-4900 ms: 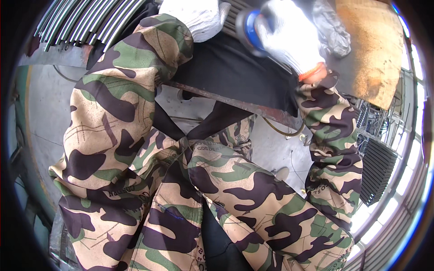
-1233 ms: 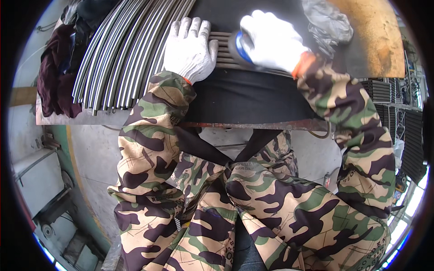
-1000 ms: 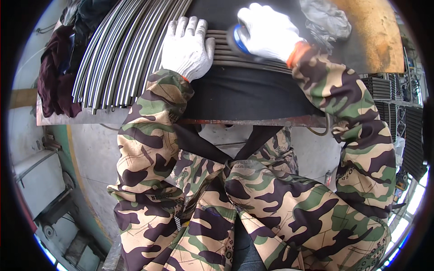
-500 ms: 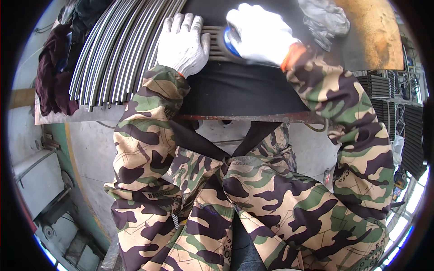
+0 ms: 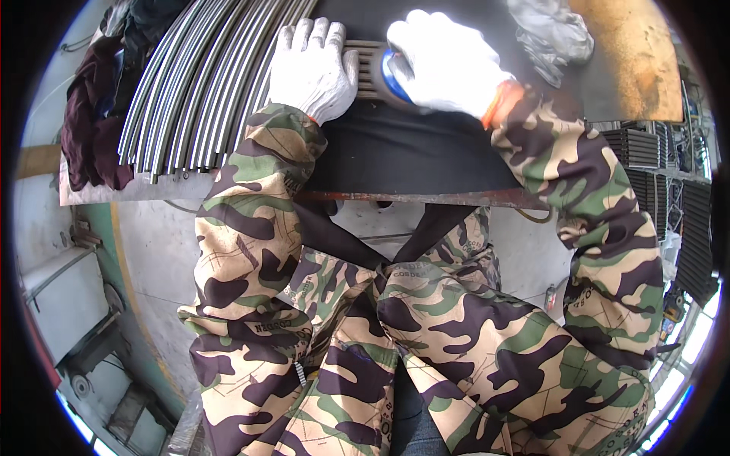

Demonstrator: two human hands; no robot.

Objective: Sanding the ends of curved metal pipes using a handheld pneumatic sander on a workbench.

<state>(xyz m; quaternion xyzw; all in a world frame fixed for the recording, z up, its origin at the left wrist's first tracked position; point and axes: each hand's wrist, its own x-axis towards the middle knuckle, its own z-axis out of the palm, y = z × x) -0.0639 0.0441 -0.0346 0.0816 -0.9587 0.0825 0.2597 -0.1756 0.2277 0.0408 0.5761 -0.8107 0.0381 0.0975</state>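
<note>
My left hand (image 5: 310,76), in a white knit glove with greyed fingertips, lies flat with its fingers stretched out. It rests on the left end of a slatted metal piece (image 5: 368,68) made of several parallel bars. To its right, my right hand (image 5: 445,64), also gloved in white, is closed around a round, blue-edged hand tool (image 5: 394,76) pressed against the same bars. The glove hides most of that tool, so its exact kind cannot be made out. Black sheeting (image 5: 411,148) covers the bench under the metal piece.
Long curved metal rods (image 5: 182,91) lie in a row at the left of the bench. Dark red cloth (image 5: 95,125) is heaped beyond them. A crumpled grey plastic bag (image 5: 555,38) and a rust-stained board (image 5: 635,57) lie at the right. Stacked dark bars (image 5: 635,148) stand past the board.
The view has shifted slightly. My left hand stays flat on the bars, and my right hand keeps its hold on the blue-edged tool in nearly the same spot.
</note>
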